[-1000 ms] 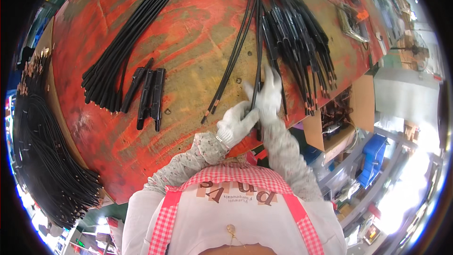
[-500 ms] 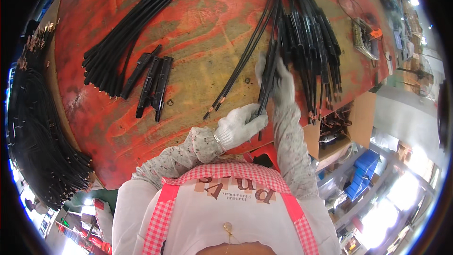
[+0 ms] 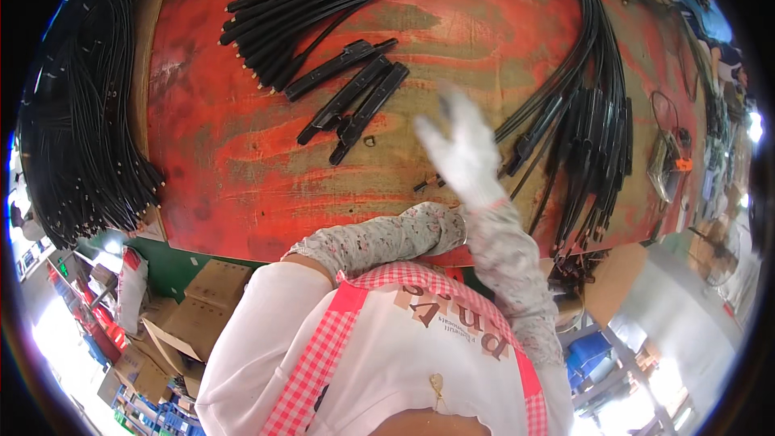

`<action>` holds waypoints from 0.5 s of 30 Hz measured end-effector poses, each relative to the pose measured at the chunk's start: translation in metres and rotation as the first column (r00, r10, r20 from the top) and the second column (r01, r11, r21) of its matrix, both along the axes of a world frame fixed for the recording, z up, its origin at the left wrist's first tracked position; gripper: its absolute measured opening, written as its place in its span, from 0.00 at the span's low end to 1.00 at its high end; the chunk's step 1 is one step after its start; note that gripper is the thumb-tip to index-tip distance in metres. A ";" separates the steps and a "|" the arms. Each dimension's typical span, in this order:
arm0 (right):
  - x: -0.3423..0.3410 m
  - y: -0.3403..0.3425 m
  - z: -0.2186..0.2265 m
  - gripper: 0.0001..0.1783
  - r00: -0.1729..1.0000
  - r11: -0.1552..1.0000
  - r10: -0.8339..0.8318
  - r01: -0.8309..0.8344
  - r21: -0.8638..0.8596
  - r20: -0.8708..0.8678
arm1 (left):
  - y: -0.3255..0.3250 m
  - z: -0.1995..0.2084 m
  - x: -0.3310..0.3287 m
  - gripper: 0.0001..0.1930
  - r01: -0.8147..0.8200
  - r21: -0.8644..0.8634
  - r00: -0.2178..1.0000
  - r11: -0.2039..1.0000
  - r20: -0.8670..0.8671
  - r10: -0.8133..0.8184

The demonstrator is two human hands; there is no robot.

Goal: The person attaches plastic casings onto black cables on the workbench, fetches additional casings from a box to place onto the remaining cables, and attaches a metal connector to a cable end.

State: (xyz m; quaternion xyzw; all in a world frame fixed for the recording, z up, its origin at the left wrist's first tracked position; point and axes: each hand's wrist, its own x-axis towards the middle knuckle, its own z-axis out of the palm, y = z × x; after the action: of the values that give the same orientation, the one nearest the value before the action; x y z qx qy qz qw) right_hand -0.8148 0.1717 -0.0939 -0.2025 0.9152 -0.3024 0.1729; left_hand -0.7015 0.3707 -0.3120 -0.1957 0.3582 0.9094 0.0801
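Note:
My right hand, in a white glove, hangs over the table with its fingers apart and nothing in them, a little blurred. Left of it lie three loose long black plastic housings. Just right of it is a bundle of black cables, several with black housings on them and bare copper ends. One cable with a housing lies beside my right wrist. My left forearm, in a flowered sleeve, crosses the table's near edge; its hand is hidden behind my right forearm.
The red, worn table carries another sheaf of black cables at the far left. A thick bunch of cables hangs beyond its left edge. A clear tray with an orange item lies at the right. Cardboard boxes stand below.
My right hand has left the cables and swung left toward the loose housings. My left hand, earlier holding a cable end, has gone behind the right forearm. The whole view has turned.

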 end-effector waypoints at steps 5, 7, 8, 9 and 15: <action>0.022 -0.083 -0.039 0.49 0.976 0.965 -0.217 0.215 0.149 -0.004 | -0.077 0.011 -0.003 0.16 0.137 -0.184 0.990 0.973 0.070 -0.126; 0.019 -0.092 -0.040 0.50 0.960 0.934 -0.274 0.278 0.226 -0.047 | -0.071 0.033 -0.020 0.17 0.166 -0.253 0.985 0.953 0.095 -0.146; 0.015 -0.084 -0.035 0.49 0.967 0.936 -0.243 0.254 0.246 -0.074 | -0.090 0.029 -0.029 0.17 0.184 -0.285 0.981 0.941 0.107 -0.160; 0.010 -0.079 -0.037 0.49 0.967 0.930 -0.252 0.253 0.266 -0.039 | -0.081 0.043 -0.048 0.17 0.191 -0.319 0.980 0.929 0.122 -0.159; 0.013 -0.095 -0.014 0.36 0.921 0.938 -0.315 0.339 -0.073 0.231 | -0.086 0.086 -0.080 0.19 0.368 -0.519 0.930 0.771 0.199 -0.310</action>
State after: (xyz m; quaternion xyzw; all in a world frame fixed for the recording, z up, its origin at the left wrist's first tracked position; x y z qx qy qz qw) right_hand -0.8013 0.0764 -0.1080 -0.0220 0.8935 -0.3981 0.2067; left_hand -0.7813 0.2842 -0.2265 -0.1887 0.6280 0.7276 0.2015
